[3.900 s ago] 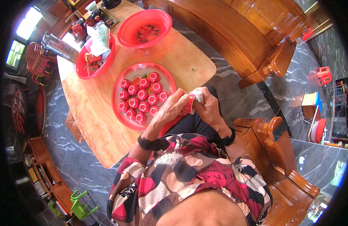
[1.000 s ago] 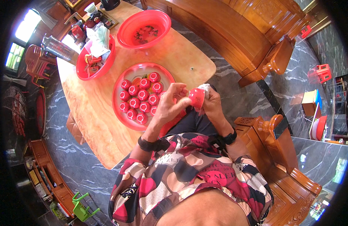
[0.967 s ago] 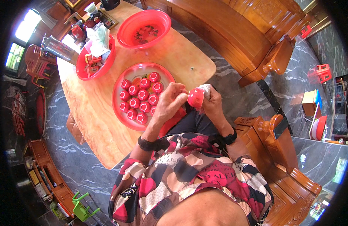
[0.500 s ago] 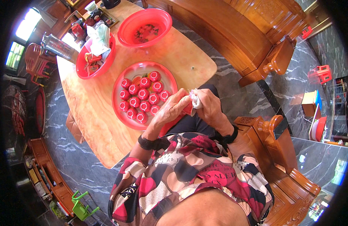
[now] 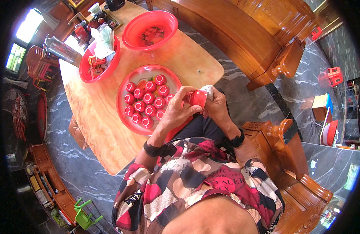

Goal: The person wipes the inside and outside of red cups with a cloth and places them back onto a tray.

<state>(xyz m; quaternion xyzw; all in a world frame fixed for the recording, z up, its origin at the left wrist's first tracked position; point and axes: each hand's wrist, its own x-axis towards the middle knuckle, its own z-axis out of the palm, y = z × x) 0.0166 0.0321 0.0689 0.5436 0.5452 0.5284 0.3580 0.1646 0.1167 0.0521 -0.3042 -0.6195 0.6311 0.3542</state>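
Observation:
Between my hands, over my lap beside the table's edge, is a small red cup. My left hand is closed on it, thumb and fingers at its near side. A crumpled white cloth is bunched in my closed right hand and presses against the cup's far side; the right fingertips are partly hidden behind the cup. Just left of my left hand, a round red-rimmed tray carries several matching red cups, set upside down in close rows.
Beyond the tray on the table stands a wide red basin. A second red basin holds a white plastic bag and wrappers. Close by leans a clear cylinder. A wooden bench lies past the table's far right edge.
The red cup has been raised and turned, so more of its side shows. My left fingers have spread around it, and the cloth has shifted up to its far side.

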